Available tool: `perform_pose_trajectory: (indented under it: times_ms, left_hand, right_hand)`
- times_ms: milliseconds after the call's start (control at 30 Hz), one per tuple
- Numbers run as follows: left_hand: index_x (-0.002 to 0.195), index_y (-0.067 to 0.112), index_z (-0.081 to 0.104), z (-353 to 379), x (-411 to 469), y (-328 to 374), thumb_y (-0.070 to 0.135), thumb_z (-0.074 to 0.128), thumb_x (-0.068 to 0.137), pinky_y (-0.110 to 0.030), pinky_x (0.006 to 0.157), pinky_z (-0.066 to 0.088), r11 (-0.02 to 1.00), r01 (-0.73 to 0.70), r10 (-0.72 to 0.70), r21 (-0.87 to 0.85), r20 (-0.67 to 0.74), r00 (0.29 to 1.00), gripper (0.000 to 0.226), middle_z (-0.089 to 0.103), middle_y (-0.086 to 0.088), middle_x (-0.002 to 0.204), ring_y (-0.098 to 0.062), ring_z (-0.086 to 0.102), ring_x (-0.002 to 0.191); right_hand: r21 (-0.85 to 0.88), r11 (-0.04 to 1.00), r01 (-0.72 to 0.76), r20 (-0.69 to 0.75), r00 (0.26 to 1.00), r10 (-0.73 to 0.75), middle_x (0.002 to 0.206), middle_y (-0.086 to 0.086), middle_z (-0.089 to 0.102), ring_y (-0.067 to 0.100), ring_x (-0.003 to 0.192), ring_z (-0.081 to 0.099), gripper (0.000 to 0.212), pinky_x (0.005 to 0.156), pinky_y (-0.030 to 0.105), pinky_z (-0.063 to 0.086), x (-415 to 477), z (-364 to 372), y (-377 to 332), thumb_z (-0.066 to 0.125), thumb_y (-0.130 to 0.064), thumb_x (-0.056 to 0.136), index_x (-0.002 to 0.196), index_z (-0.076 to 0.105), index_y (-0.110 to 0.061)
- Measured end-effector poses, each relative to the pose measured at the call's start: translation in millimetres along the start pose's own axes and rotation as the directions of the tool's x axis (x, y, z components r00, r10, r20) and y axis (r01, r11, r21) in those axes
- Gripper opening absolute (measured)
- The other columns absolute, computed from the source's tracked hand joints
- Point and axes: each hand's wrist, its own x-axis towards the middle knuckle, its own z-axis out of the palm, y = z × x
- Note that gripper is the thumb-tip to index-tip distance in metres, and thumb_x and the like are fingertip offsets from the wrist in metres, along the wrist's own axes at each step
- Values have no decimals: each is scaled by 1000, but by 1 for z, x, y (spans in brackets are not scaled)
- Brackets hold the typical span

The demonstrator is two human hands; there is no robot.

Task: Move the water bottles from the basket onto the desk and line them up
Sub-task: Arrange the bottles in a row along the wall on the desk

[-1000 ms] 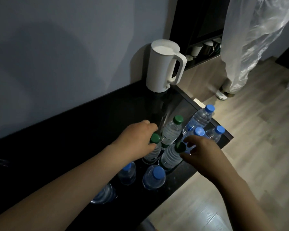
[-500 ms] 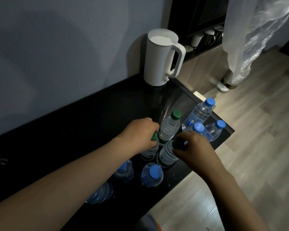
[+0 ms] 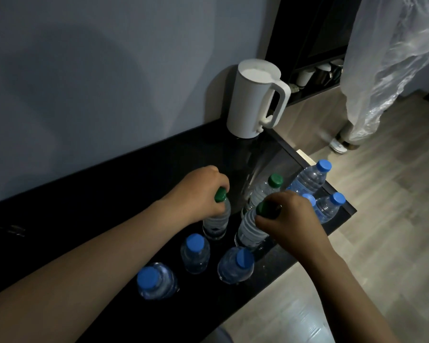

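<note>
**Black surface, 9 bottles on it, both hands clamped on green caps**

Black surface (image 3: pixel 114 194) is running along a grey wall (image 3: pixel 109 82), with a white kettle (image 3: pixel 253 100) sitting at its far end and wood floor (image 3: pixel 382 243) showing to the right. Left hand (image 3: pixel 198 191) is gripping the cap end of green-cap bottle A (image 3: pixel 217 219), fingers curled round it, base on the surface. Right hand (image 3: pixel 287 219) is gripping the cap of green-cap bottle B (image 3: pixel 250 229), which is standing just beside A. Green-cap bottle C (image 3: pixel 265 191) is standing just behind B, untouched. Near blue-cap trio (image 3: pixel 195 253) is standing camera-side of A and B. Far blue-cap trio (image 3: pixel 310 178) is crowding the surface's right end, 1 partly hidden behind the right hand.
</note>
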Motion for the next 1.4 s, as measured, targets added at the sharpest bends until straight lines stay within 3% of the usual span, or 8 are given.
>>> perform_pose_trajectory:
  times_ms: [200,533,733,867,1000,1233,1400]
  left_hand:
    - [99,22,70,-39,-21,-25,23,73,68,-28,77,51,998,58,-62,-35,-118,991,31,54,4,95,-13,57,83]
    - [98,24,71,-97,-70,-97,22,74,63,-29,77,50,981,180,-194,-72,-295,936,35,64,4,95,-13,59,85]
    - [96,22,72,-116,-110,-149,19,74,64,-22,69,44,956,272,-295,-113,-349,890,32,67,4,93,-12,59,82]
    - [92,20,73,-124,-136,-186,16,74,61,-23,68,44,937,325,-350,-132,-380,856,31,68,3,91,-14,62,82]
    - [90,17,73,-134,-160,-220,15,75,59,-33,73,52,921,372,-386,-113,-383,839,31,68,-1,88,-18,61,81]
    - [93,14,73,-148,-195,-268,11,75,62,-28,69,48,894,433,-440,-116,-416,796,31,67,-5,91,-20,62,83]
    - [97,14,72,-155,-209,-304,10,75,65,-25,72,47,870,466,-488,-160,-399,776,32,69,-3,94,-18,62,86]
  right_hand:
    - [-34,995,98,4,995,-98,90,-1,61,13,82,58,23,73,31,53,21,-5,-40,76,-22,74,94,68,-15]
    - [-44,970,238,89,968,-233,88,1,66,13,78,63,26,72,37,57,65,11,-128,77,-24,72,95,70,-13]
    - [-48,934,354,152,927,-344,78,-5,65,5,66,62,20,55,17,50,87,41,-182,79,-26,72,86,68,-16]
    - [-52,922,384,224,904,-364,74,-3,65,7,65,64,22,61,28,59,101,69,-218,78,-30,70,83,66,-16]
    - [-30,916,399,281,883,-375,72,-6,64,5,62,64,21,54,19,55,111,98,-252,80,-31,71,81,65,-20]
    - [-13,879,477,339,829,-444,72,-4,63,6,63,61,22,50,16,47,128,144,-306,80,-32,72,78,65,-18]
    - [-25,831,556,349,784,-514,72,1,64,11,64,61,25,55,28,54,142,171,-338,79,-33,72,78,66,-12]
